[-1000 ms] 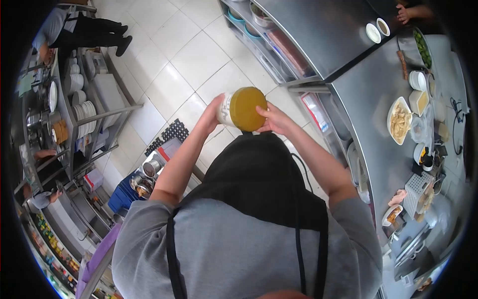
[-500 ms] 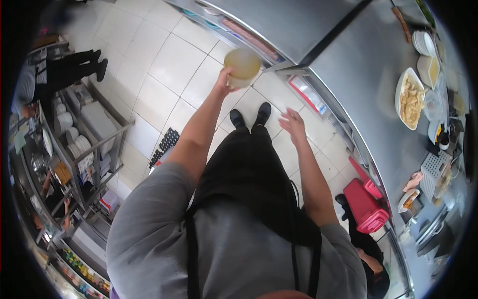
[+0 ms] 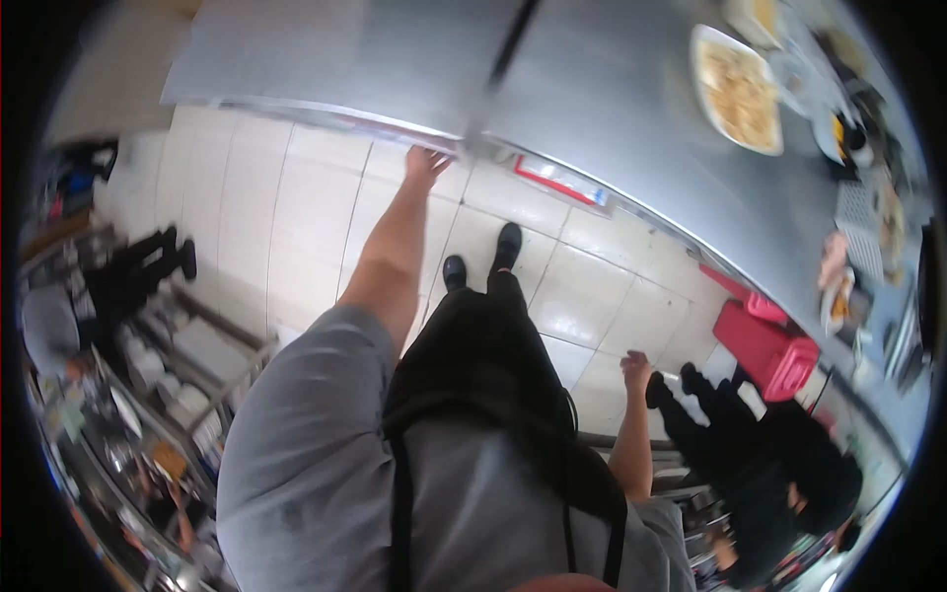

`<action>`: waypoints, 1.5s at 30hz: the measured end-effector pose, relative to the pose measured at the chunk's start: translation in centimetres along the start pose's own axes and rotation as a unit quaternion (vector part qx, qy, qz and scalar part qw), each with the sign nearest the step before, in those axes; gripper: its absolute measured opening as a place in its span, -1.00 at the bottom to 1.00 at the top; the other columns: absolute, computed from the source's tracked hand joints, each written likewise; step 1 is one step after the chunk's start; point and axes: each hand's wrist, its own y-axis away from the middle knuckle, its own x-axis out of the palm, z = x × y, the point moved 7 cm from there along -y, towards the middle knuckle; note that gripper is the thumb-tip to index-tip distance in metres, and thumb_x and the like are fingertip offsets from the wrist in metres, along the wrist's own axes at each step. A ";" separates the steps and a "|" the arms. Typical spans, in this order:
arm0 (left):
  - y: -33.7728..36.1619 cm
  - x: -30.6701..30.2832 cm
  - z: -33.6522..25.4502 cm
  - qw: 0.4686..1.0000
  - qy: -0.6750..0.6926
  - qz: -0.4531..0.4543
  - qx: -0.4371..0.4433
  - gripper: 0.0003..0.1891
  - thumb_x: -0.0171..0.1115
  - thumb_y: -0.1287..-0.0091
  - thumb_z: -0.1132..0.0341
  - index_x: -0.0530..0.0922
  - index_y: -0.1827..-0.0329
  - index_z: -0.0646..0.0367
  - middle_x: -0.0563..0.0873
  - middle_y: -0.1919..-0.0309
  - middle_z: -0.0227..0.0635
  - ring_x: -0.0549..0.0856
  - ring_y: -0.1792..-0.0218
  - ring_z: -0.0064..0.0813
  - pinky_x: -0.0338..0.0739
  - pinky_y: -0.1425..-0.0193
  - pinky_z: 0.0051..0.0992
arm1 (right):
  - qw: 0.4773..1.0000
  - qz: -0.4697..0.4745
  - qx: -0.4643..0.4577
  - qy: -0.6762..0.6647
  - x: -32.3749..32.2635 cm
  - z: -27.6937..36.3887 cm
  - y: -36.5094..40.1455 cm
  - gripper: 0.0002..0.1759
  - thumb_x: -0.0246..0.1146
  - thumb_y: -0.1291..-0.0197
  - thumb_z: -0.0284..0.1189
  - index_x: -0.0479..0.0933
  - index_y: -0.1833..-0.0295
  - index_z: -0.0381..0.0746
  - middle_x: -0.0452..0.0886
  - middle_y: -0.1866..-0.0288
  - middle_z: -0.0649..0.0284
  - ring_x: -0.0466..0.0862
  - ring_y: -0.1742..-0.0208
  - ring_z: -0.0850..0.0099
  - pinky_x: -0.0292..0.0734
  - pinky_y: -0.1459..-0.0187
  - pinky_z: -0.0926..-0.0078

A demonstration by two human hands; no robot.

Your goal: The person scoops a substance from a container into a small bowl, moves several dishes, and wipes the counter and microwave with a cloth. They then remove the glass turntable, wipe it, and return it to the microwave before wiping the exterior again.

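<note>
My left hand [image 3: 425, 168] is stretched forward to the front edge of the steel counter [image 3: 326, 59]. Its fingers look extended and hold nothing that I can see; the tips are close to the rim and partly blurred. The round yellowish container is out of sight in the current view. Low on my right side hangs my right hand [image 3: 635, 369], away from the counter, its fingers loosely bent and apart with nothing in them. The red bin [image 3: 764, 350] stands to the right of it.
A white dish of pale food [image 3: 738, 91] sits on the counter at upper right, near a grey perforated tray [image 3: 860, 232]. People in black [image 3: 769, 449] are close on my right. A metal rack [image 3: 232, 365] with dishes stands left, and another person [image 3: 59, 326] is beyond it.
My left hand held a round yellowish container; now it is bare at the counter edge. My right hand has dropped lower and back. The view has turned, bringing the counter across the front.
</note>
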 end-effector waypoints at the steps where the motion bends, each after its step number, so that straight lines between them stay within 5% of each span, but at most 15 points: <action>1: -0.4 -1.5 0.8 1.000 -0.024 0.012 -0.015 -0.52 -0.08 -0.35 0.12 0.25 -0.29 0.10 0.42 -0.21 -0.13 0.50 -0.13 -0.13 0.48 -0.14 -0.07 | 0.999 -0.023 0.010 0.045 -1.2 2.6 0.6 -0.79 0.16 -0.02 -0.52 0.57 0.18 -0.26 0.64 0.44 0.16 0.63 0.50 0.41 0.48 0.49 0.48; 4: 0.5 -5.4 3.1 0.979 -0.159 0.094 -0.084 -0.48 0.08 -0.32 0.04 0.25 -0.31 -0.05 0.49 -0.12 -0.18 0.58 0.03 -0.20 0.56 0.02 -0.15 | 0.991 -0.121 0.005 0.061 -5.0 10.7 2.7 -0.88 0.23 0.02 -0.46 0.63 0.36 -0.23 0.66 0.43 0.10 0.67 0.36 0.24 0.53 0.28 0.35; 7: 3.1 -7.5 4.8 0.901 -0.386 0.099 -0.170 -0.56 0.13 -0.29 -0.04 0.36 -0.08 0.03 0.59 0.28 -0.26 0.62 0.30 -0.35 0.58 0.29 -0.33 | 0.982 -0.191 0.001 -0.012 -8.6 12.2 4.9 -0.87 0.24 -0.02 -0.39 0.63 0.35 -0.21 0.65 0.43 0.08 0.67 0.37 0.19 0.53 0.29 0.31; 11: 10.9 -5.9 4.0 0.828 -0.515 0.157 -0.159 -0.27 0.11 -0.28 -0.06 0.07 -0.41 0.06 0.59 0.04 -0.12 0.61 0.11 -0.24 0.54 0.09 -0.19 | 0.964 -0.267 -0.013 -0.004 -13.9 14.5 7.5 -0.71 0.22 -0.14 -0.25 0.57 0.44 -0.27 0.58 0.57 0.07 0.63 0.47 0.27 0.48 0.36 0.32; 16: 19.7 -0.1 2.6 0.817 -0.512 0.226 -0.140 -0.38 0.07 -0.33 -0.01 0.20 -0.34 0.15 0.56 -0.07 -0.08 0.60 -0.01 -0.20 0.54 0.01 -0.21 | 0.959 -0.268 0.014 -0.093 -21.0 14.1 5.3 -0.56 0.15 -0.24 -0.19 0.50 0.55 -0.31 0.52 0.67 0.12 0.55 0.58 0.29 0.45 0.39 0.32; 20: 26.9 8.0 1.9 0.815 -0.494 0.277 -0.123 -0.43 0.07 -0.34 0.00 0.31 -0.26 0.21 0.58 -0.05 -0.10 0.61 0.00 -0.25 0.55 -0.01 -0.26 | 0.915 -0.359 -0.133 -0.127 -27.3 15.2 -0.7 -0.75 0.19 -0.20 -0.32 0.54 0.23 -0.32 0.58 0.31 0.03 0.57 0.30 0.23 0.47 0.20 0.34; 24: 32.7 19.2 2.1 0.754 -0.496 0.415 -0.120 -0.53 0.02 -0.39 0.04 0.42 -0.18 0.24 0.64 0.03 -0.17 0.66 0.08 -0.39 0.55 -0.02 -0.32 | 0.865 -0.433 -0.246 -0.060 -35.1 18.1 -7.3 -0.56 0.19 -0.17 -0.42 0.40 -0.17 -0.32 0.44 -0.12 -0.09 0.46 -0.13 0.02 0.36 -0.12 0.24; 30: 33.2 33.5 1.0 0.836 -0.424 0.349 0.025 -0.51 0.04 -0.39 0.13 0.31 -0.26 0.25 0.56 -0.05 -0.04 0.63 0.00 -0.25 0.56 -0.04 -0.27 | 0.868 -0.384 -0.312 -0.034 -44.2 23.5 -17.0 -0.55 0.05 -0.26 -0.42 0.28 -0.23 -0.35 0.26 -0.28 -0.15 0.26 -0.29 -0.08 0.14 -0.32 0.17; 31: 32.0 34.7 1.0 0.888 -0.350 0.298 0.023 -0.52 0.03 -0.39 0.19 0.23 -0.29 0.24 0.51 -0.07 0.00 0.60 -0.02 -0.14 0.55 -0.06 -0.22 | 0.816 -0.456 -0.351 0.053 -44.9 24.4 -17.5 -0.54 0.01 -0.25 -0.42 0.24 -0.22 -0.41 0.21 -0.30 -0.17 0.20 -0.32 -0.12 0.06 -0.35 0.08; 34: 28.8 37.6 0.8 0.944 -0.196 0.264 0.033 -0.50 -0.03 -0.38 0.35 0.06 -0.33 0.25 0.39 -0.10 0.12 0.54 -0.05 0.10 0.53 -0.14 -0.11 | 0.818 -0.484 -0.263 0.167 -43.6 22.4 -25.2 -0.46 0.01 -0.19 -0.44 0.19 -0.27 -0.44 0.20 -0.31 -0.21 0.16 -0.35 -0.12 0.04 -0.35 -0.01; 35: 28.3 38.1 1.1 0.948 -0.174 0.267 0.019 -0.52 -0.04 -0.36 0.38 0.09 -0.30 0.27 0.40 -0.10 0.12 0.54 -0.05 0.09 0.53 -0.15 -0.12 | 0.842 -0.465 -0.217 0.167 -43.0 22.8 -25.8 -0.44 0.01 -0.16 -0.44 0.19 -0.27 -0.45 0.21 -0.30 -0.21 0.17 -0.36 -0.10 0.04 -0.34 -0.02; 37: 28.3 39.0 1.5 0.952 -0.146 0.270 0.011 -0.55 -0.06 -0.35 0.40 0.12 -0.27 0.29 0.41 -0.10 0.13 0.54 -0.06 0.08 0.54 -0.16 -0.13 | 0.763 -0.557 -0.287 0.159 -44.2 28.0 -18.0 -0.39 0.06 -0.12 -0.40 0.19 -0.27 -0.48 0.25 -0.25 -0.23 0.25 -0.27 -0.12 0.06 -0.29 -0.05; 39: 28.5 39.5 1.1 0.961 -0.123 0.246 0.024 -0.59 -0.07 -0.25 0.47 0.23 -0.17 0.40 0.44 -0.09 0.19 0.53 -0.08 0.11 0.50 -0.21 -0.13 | 0.773 -0.469 -0.419 0.085 -38.9 27.0 -20.6 -0.42 0.07 -0.10 -0.38 0.26 -0.25 -0.41 0.29 -0.23 -0.16 0.27 -0.26 -0.06 0.08 -0.28 -0.02; 43: 27.8 39.7 0.7 0.960 -0.117 0.250 0.037 -0.57 -0.11 -0.19 0.56 0.21 -0.17 0.36 0.47 -0.05 0.15 0.57 -0.04 0.01 0.58 -0.13 -0.14 | 0.883 -0.169 -0.423 0.117 -36.5 31.4 -11.3 -0.45 0.16 -0.03 -0.34 0.39 -0.20 -0.22 0.38 -0.20 -0.01 0.36 -0.21 -0.01 0.15 -0.25 -0.03; 45: 27.0 39.9 0.2 0.963 -0.141 0.225 0.044 -0.57 -0.12 -0.13 0.59 0.26 -0.13 0.38 0.51 -0.01 0.12 0.60 -0.01 0.00 0.60 -0.10 -0.15 | 0.838 -0.275 -0.444 0.158 -36.8 31.9 -10.4 -0.46 0.19 -0.01 -0.33 0.41 -0.19 -0.17 0.42 -0.18 0.02 0.38 -0.21 0.01 0.20 -0.25 0.04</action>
